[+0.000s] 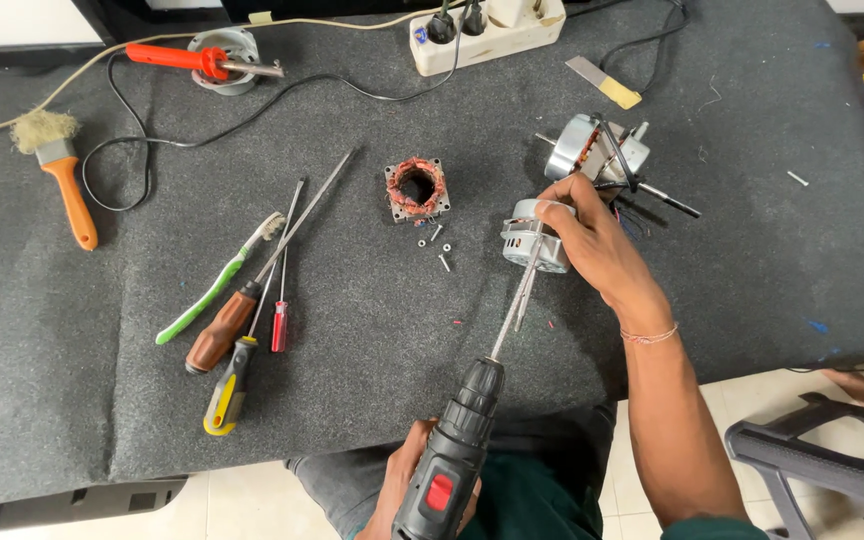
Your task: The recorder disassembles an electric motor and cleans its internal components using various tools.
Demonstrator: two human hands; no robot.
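Nearest, the left hand (407, 485) grips a cordless drill (447, 465), its long bit (515, 300) reaching a grey motor end cap (530, 238) mid-bench, which the right hand (592, 235) pinches; screwdrivers (242, 335) lie left, a copper-wound stator (417, 188) centre.

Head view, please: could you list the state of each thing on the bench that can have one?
Cordless drill: held in left hand, long bit on the motor cover.
Motor cover: off the motor, steadied by right hand.
Stator: removed, lying alone.
Power strip: two plugs inserted.
Soldering iron: resting on its stand.
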